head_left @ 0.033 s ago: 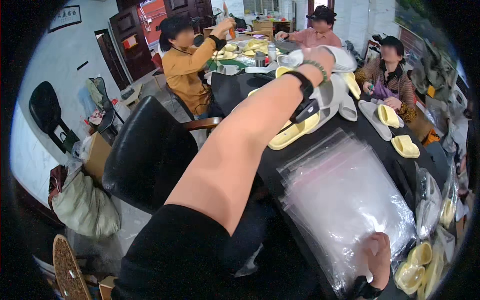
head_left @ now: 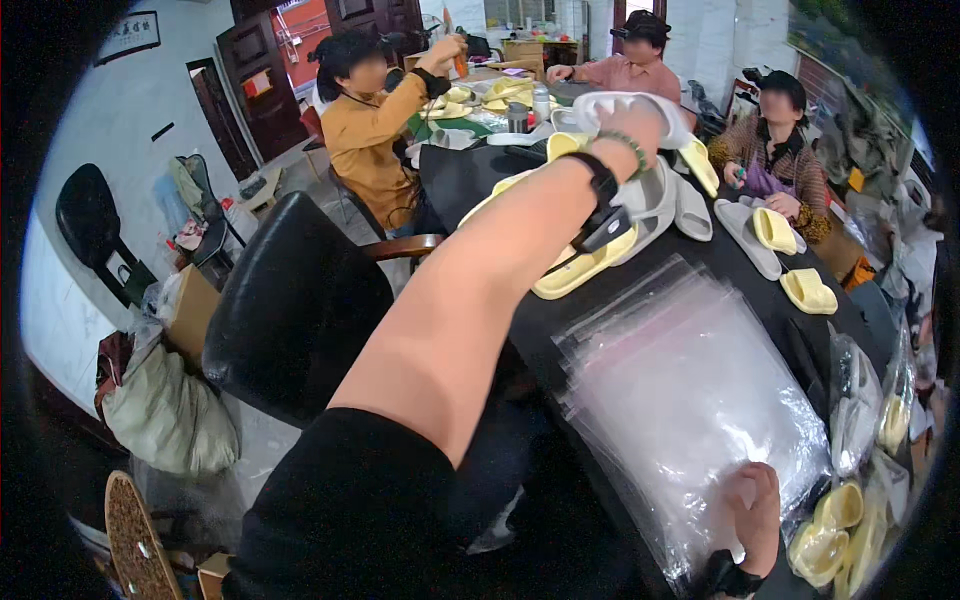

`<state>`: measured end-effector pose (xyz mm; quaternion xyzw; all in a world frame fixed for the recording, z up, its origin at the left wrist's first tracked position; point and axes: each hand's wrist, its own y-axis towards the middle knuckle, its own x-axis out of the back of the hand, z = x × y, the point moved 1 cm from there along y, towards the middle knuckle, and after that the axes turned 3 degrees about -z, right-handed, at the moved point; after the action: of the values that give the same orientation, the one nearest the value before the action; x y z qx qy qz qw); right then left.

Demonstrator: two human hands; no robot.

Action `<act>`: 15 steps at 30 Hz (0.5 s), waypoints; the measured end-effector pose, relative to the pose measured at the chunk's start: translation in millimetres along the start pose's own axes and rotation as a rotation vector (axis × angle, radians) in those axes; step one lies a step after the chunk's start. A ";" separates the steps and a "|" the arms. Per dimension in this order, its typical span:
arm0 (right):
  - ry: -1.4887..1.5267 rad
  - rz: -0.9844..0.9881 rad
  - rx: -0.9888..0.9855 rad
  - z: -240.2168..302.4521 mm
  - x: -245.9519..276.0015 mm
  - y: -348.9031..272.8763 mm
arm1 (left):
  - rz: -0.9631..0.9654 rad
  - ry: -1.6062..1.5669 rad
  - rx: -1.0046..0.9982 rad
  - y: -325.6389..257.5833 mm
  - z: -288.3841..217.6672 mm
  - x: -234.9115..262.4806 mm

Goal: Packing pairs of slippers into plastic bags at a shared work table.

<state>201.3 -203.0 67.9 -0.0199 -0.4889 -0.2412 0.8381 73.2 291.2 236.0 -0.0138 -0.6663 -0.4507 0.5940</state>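
Three people | black table, pale walls | left hand grips grey slipper | right hand cupped over bags

Left hand gripping light-grey slide slipper over long black table. Right hand loosely curled by near end of flat, clear plastic bag stack. Chunky pale-yellow slippers lying around, plus three people sitting there too.

Bright indoor light glares off the clear plastic bags, while fisheye distortion bends the dark-rimmed edges.
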 end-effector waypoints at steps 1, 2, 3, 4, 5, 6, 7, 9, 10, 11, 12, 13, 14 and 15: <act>0.009 0.014 -0.023 -0.4 -0.4 -0.7 | 0.096 -0.084 -0.008 -10.4 -2.7 -11.2; 0.005 0.010 -0.029 -1.6 -0.9 -1.2 | 0.189 -0.164 -0.013 -23.6 -4.3 -22.4; -0.007 0.004 -0.018 -1.8 -1.9 -1.3 | 0.232 -0.089 -0.067 -38.5 -6.4 -34.2; -0.019 0.000 -0.011 -2.0 -1.8 -2.9 | 0.277 -0.017 -0.124 -52.7 -11.5 -43.9; -0.021 0.006 -0.012 -2.1 -2.9 -2.5 | 0.362 -0.021 -0.127 -65.5 -13.5 -50.1; -0.013 0.009 -0.031 -2.1 -4.1 -2.5 | 0.448 -0.026 -0.129 -76.9 -14.2 -55.2; -0.003 0.004 -0.047 -1.5 -3.6 -2.9 | 0.408 -0.074 -0.149 -84.7 -11.7 -56.9; -0.008 0.000 -0.036 -4.1 -4.7 -2.8 | 0.325 -0.044 -0.167 -95.4 -10.0 -59.1; -0.011 -0.007 -0.032 -4.2 -4.7 -2.7 | 0.243 -0.014 -0.191 -100.8 -10.8 -57.3; -0.013 -0.010 -0.040 -4.9 -4.5 -3.4 | 0.187 -0.120 -0.188 -111.6 -19.1 -47.1; -0.034 -0.020 -0.036 -5.1 -4.1 -3.4 | 0.108 -0.202 -0.220 -123.7 -29.4 -44.3; -0.052 -0.032 -0.019 -2.7 -4.0 -2.2 | 0.017 -0.218 -0.270 -138.6 -35.5 -38.5; -0.055 -0.033 -0.021 -6.1 -3.5 -1.4 | 0.117 -0.285 -0.307 -153.1 -46.7 -25.8; -0.037 -0.053 0.035 -11.9 -1.8 -0.1 | 0.033 -0.337 -0.305 -175.6 -52.2 -22.4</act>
<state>210.1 -205.6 60.3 0.0034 -0.5089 -0.2544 0.8224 23.2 166.4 109.6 -0.1893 -0.6801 -0.5278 0.4723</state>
